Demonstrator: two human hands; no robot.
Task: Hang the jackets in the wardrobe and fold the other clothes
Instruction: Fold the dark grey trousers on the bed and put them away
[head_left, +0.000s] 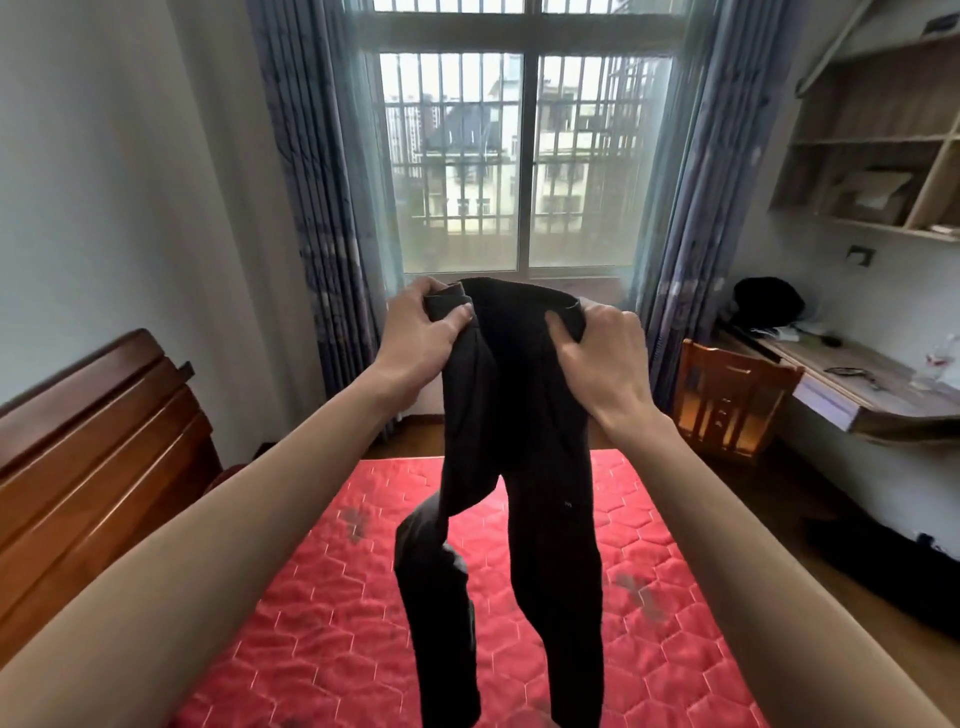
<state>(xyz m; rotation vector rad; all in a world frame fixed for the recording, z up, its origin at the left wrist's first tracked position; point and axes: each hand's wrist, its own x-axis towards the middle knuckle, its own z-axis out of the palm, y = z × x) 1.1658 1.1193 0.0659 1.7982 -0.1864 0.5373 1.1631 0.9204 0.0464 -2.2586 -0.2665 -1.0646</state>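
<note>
Hands hold up black stretchy fabric trousers (519, 441) by the waistband: left hand (423, 332) pinches one bunched corner, right hand (597, 353) grips the other. Both legs dangle above the red quilted mattress (649, 545). This looks like the folding step; next, probably, the legs need aligning and laying flat.

Trousers (519, 467): black cloth, matt, soft knit look. Mattress (322, 623): red quilted cloth, slight sheen, hexagon stitching, grey marks near right edge. Headboard (93, 441): reddish wood, glossy varnish. Chair (727, 400): orange wood, glossy. Desk (883, 384): pale wood-grain, matt. Curtains (311, 208): blue-grey patterned cloth.
</note>
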